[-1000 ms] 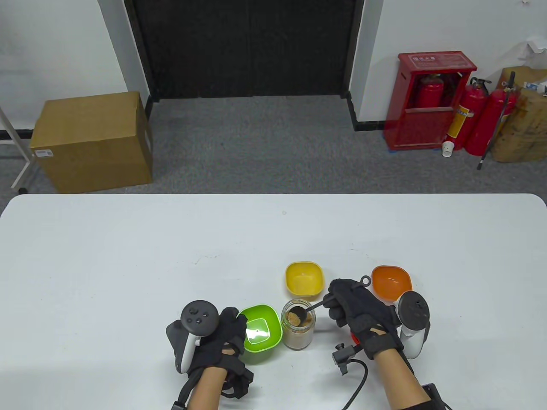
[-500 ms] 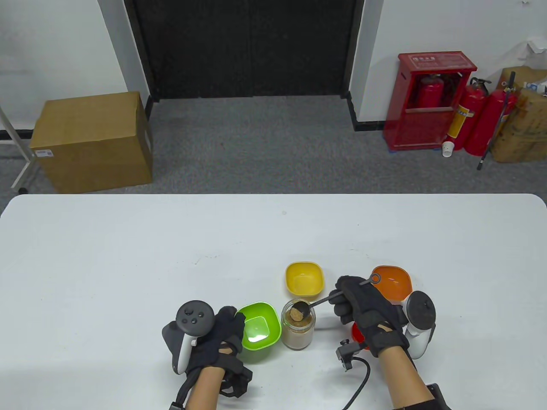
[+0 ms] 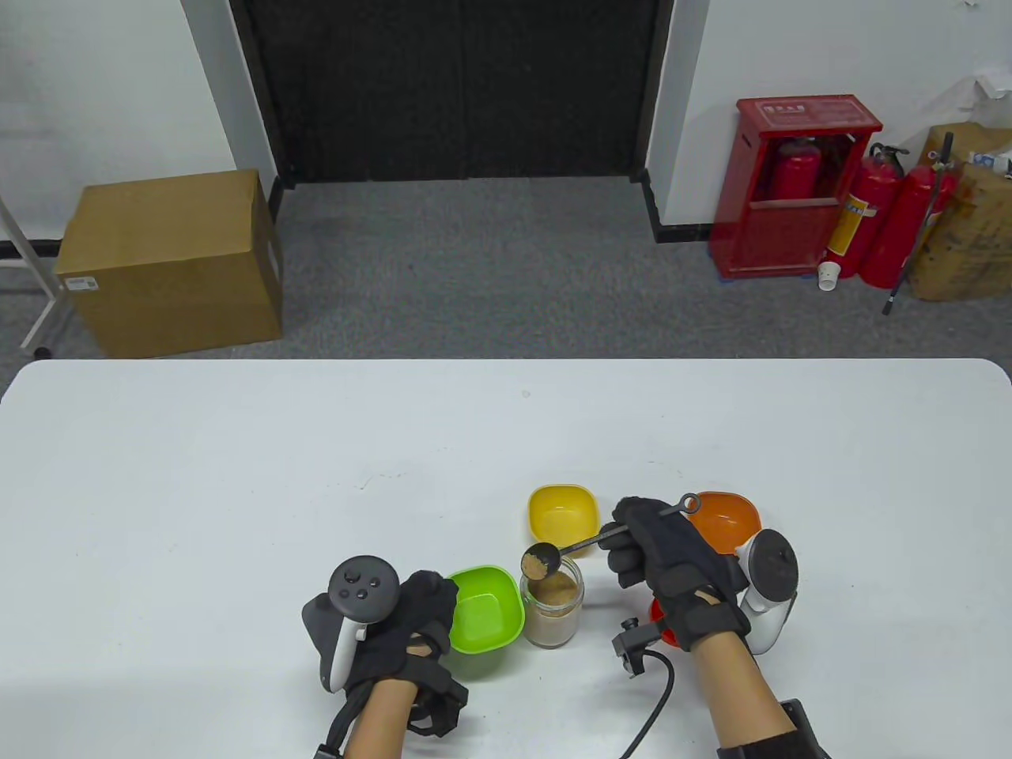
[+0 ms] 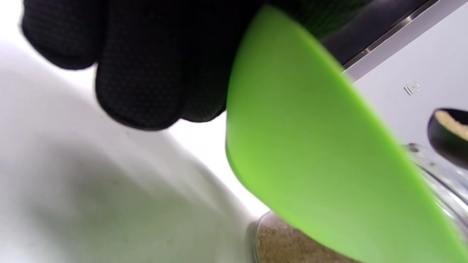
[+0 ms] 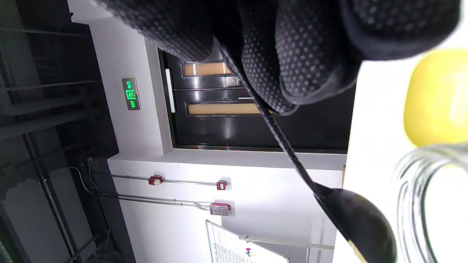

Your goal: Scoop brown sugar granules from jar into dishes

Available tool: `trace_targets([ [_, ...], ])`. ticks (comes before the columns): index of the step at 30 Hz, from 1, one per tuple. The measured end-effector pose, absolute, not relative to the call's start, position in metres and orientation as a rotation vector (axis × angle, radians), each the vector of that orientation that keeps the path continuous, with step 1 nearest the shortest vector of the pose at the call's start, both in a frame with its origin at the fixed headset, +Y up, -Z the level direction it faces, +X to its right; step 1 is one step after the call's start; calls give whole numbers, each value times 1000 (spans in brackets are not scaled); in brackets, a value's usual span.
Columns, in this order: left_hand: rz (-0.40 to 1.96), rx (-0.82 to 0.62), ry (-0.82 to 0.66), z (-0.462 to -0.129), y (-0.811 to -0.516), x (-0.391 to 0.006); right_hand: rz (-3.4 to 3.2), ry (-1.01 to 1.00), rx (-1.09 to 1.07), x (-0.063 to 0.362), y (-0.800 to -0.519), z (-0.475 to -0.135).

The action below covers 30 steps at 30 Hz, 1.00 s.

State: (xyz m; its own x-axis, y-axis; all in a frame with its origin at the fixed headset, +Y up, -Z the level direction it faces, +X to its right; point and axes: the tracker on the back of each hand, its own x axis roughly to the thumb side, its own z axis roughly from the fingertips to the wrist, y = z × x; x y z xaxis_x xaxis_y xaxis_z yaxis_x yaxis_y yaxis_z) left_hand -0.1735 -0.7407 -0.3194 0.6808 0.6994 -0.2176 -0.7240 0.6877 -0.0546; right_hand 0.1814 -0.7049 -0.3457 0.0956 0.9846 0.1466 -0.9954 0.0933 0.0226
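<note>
A glass jar (image 3: 553, 609) of brown sugar stands near the table's front edge. My right hand (image 3: 660, 553) grips the handle of a black spoon (image 3: 541, 563), whose bowl holds sugar and hovers just above the jar's mouth. The spoon also shows in the right wrist view (image 5: 351, 219) beside the jar's rim (image 5: 420, 204). My left hand (image 3: 407, 632) holds the green dish (image 3: 484, 610) by its rim, tilted beside the jar; it fills the left wrist view (image 4: 310, 146). A yellow dish (image 3: 561, 515) sits behind the jar and an orange dish (image 3: 723, 518) to the right.
A red object (image 3: 662, 621) lies partly hidden under my right hand. A black cable (image 3: 660, 696) runs from my right wrist to the front edge. The white table (image 3: 237, 490) stretches far back and to the left.
My right hand lifted the loaded spoon out of the jar to just above its mouth. My left hand shifted the green dish slightly, still beside the jar.
</note>
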Motion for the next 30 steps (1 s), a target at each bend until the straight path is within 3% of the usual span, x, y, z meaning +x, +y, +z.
trace_targets([
  [10, 810, -139, 186, -319, -740, -173, 1543, -81, 194, 157, -704, -338],
  [30, 800, -149, 184, -319, -740, -170, 1576, 9, 289, 148, -709, -338],
])
